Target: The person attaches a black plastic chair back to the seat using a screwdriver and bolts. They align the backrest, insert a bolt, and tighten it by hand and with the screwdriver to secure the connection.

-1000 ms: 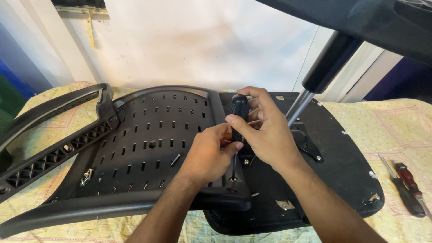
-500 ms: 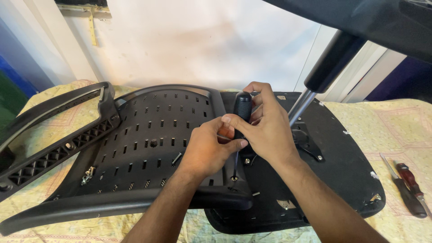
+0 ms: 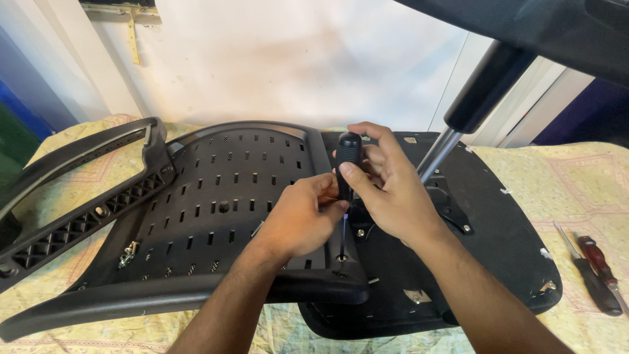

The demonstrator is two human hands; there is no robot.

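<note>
A black office chair lies upside down on a cloth-covered surface, its perforated plastic backrest (image 3: 216,196) to the left and the seat underside (image 3: 498,236) to the right. My right hand (image 3: 386,190) grips the black handle of a screwdriver (image 3: 347,160) held upright. Its thin shaft runs down to a screw (image 3: 341,257) at the joint between backrest and seat. My left hand (image 3: 301,219) wraps around the lower handle and shaft, steadying it.
The chair's gas-lift column (image 3: 472,105) rises to the upper right. A black armrest (image 3: 78,190) lies at the left. Two more screwdrivers (image 3: 599,272), one red-handled, lie on the patterned cloth (image 3: 576,183) at the right. Loose bolts (image 3: 128,252) rest on the backrest frame.
Both hands have shifted slightly up and right with the screwdriver handle, and my fingers have changed their hold on it. The chair has not moved.
</note>
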